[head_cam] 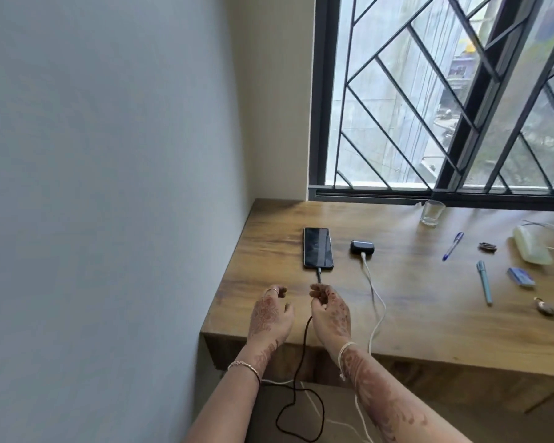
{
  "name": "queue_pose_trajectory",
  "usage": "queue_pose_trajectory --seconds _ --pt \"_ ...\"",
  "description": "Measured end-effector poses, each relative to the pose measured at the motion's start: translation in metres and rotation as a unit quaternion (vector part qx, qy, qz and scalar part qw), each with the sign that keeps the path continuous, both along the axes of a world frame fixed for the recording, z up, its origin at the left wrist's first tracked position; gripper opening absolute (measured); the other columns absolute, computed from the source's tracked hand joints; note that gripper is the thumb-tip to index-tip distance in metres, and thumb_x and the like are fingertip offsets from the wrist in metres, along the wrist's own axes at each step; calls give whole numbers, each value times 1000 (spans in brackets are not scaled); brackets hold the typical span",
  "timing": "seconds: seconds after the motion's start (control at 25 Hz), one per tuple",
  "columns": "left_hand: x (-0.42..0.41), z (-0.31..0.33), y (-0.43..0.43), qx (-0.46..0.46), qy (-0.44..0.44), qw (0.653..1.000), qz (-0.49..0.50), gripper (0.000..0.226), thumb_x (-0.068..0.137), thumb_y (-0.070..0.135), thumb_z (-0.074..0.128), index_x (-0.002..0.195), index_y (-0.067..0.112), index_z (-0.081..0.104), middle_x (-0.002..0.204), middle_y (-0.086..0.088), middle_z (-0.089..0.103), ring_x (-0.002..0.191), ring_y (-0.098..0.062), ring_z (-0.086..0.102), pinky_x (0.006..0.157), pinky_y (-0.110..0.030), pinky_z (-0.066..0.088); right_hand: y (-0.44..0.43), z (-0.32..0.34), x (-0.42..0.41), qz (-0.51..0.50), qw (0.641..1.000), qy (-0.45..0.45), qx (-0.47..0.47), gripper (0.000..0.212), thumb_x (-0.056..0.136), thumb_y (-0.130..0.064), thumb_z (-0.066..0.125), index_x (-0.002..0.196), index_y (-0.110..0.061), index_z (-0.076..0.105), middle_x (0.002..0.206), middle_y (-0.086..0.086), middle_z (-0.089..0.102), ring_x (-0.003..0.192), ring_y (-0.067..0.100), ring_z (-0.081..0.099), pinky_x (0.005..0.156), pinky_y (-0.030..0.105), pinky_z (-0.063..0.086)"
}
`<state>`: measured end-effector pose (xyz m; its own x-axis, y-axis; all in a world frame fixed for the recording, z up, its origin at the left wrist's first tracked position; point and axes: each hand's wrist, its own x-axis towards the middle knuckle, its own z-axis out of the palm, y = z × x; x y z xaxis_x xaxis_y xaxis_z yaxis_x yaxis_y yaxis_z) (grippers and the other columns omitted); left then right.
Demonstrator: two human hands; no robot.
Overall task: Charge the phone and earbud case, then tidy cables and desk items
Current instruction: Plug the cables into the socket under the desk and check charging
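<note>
With phone (pixel 318 247) just ahead already plugged, the right hand (pixel 330 316) pinches its black cable (pixel 303 350), left hand (pixel 271 316) open beside; tidying slack likely comes next.

Desk (pixel 397 314) wood-grain, brown, smooth with low sheen; phone (pixel 318 247) just beyond the right hand (pixel 331 314), glossy black glass face; black cable (pixel 303 356) pinched in that hand looks matt, braided-like, with a metal-looking plug end; white cable (pixel 376 308) to the right of the grip smooth plastic; earbud case (pixel 362 247) dark, slightly glossy plastic; tumbler (pixel 432 212) clear glass; pens (pixel 484 281) plastic, semi-gloss; left hand (pixel 271 314) wears a metal ring, metal bangle at wrist; right wrist has white thread; wall (pixel 109 187) matt paint; window grille (pixel 429 91) dark painted metal.
</note>
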<state>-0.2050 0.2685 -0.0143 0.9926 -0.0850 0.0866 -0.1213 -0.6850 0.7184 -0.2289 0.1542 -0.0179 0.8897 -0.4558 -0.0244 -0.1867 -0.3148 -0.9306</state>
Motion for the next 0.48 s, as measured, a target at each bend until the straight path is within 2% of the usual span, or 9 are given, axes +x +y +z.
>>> queue_pose_trajectory --seconds 0.08,0.28,0.48 --pt "21 -2 -18 -8 29 999 -12 41 90 23 56 130 17 50 132 -1 55 122 -14 52 105 -28 41 -23 2 22 -12 1000 -1 -3 25 90 -10 53 110 -22 63 109 -3 67 103 12 60 91 19 40" --pt "81 -12 -62 -25 97 995 3 47 93 27 51 139 18 41 141 -4 46 130 -17 44 109 -30 36 -75 -5 77 1 999 26 -42 35 90 -9 49 121 -20 60 121 1 64 113 16 58 100 23 38" --pt "140 -18 -98 16 136 990 43 51 95 28 47 143 15 36 145 -8 42 136 -24 36 113 -32 28 -106 -14 129 33 993 61 -96 34 91 -14 48 122 -24 60 118 2 67 111 20 60 95 25 42"
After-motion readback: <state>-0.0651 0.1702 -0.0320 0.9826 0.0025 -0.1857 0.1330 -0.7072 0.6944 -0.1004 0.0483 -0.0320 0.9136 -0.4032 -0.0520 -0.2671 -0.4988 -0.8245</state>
